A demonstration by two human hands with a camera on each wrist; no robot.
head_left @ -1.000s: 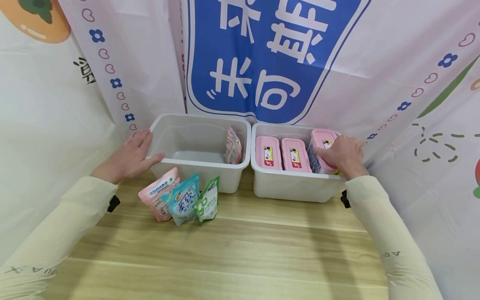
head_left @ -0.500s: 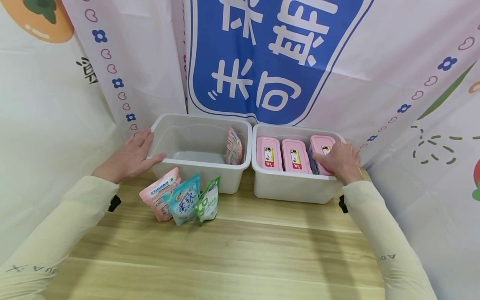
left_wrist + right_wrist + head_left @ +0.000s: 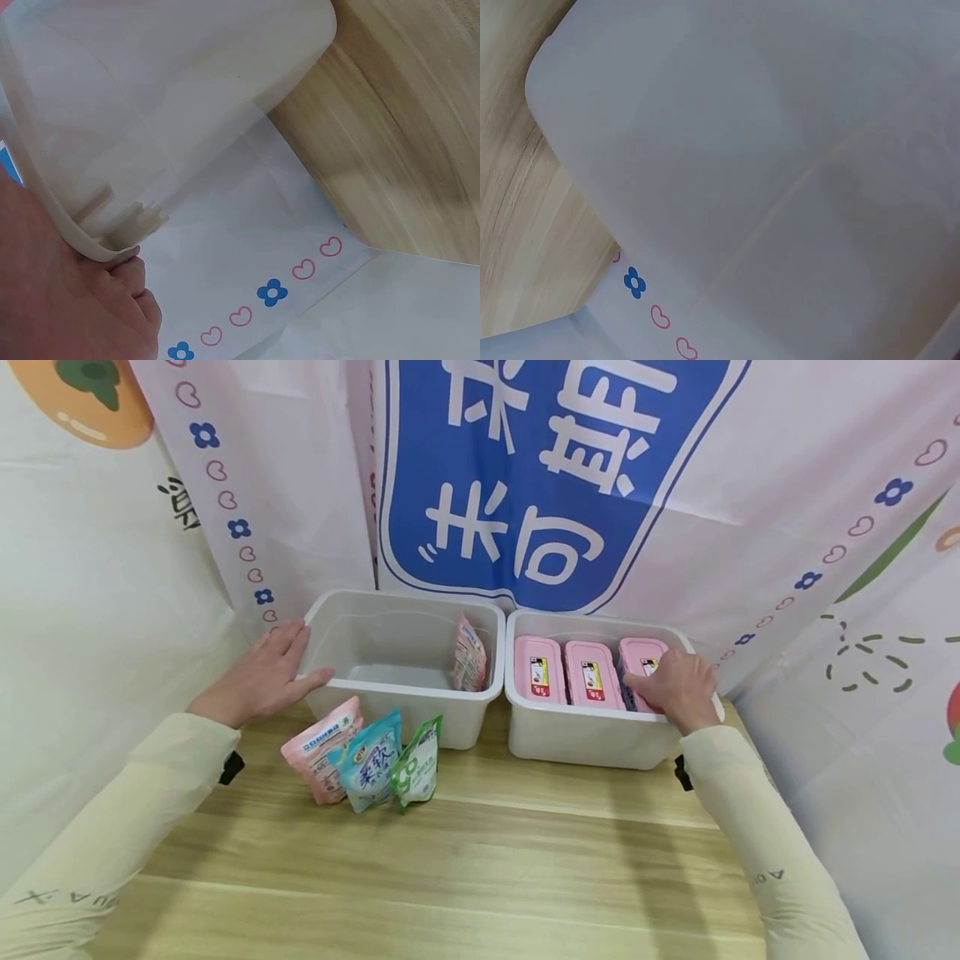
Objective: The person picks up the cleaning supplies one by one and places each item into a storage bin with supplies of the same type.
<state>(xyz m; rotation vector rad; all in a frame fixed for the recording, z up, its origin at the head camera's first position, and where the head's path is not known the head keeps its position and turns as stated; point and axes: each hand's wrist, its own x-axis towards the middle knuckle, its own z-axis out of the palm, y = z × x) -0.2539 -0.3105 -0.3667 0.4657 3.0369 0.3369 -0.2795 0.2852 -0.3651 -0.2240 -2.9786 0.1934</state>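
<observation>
Right hand (image 3: 681, 687) grasps the rightmost pink-lidded box (image 3: 642, 652), thumb laid across the lid toward its left edge, the other fingers hidden from view. That box sits in the right bin (image 3: 585, 740), lid facing up, its long axis running from the person toward the back wall, its near end angled slightly rightward. Beside it, the middle pink-lidded box (image 3: 591, 662) and the leftmost pink-lidded box (image 3: 537, 653) lie lengthwise much the same way. Left hand (image 3: 262, 672) grips the left bin (image 3: 397, 688) at its left rim, thumb along the near edge. Inside that bin, a pink pouch (image 3: 470, 662) stands on end by the right wall. Before it, a blue pouch (image 3: 369, 764) and a green-and-white pouch (image 3: 420, 764) stand upright on the wooden table (image 3: 480, 877).
</observation>
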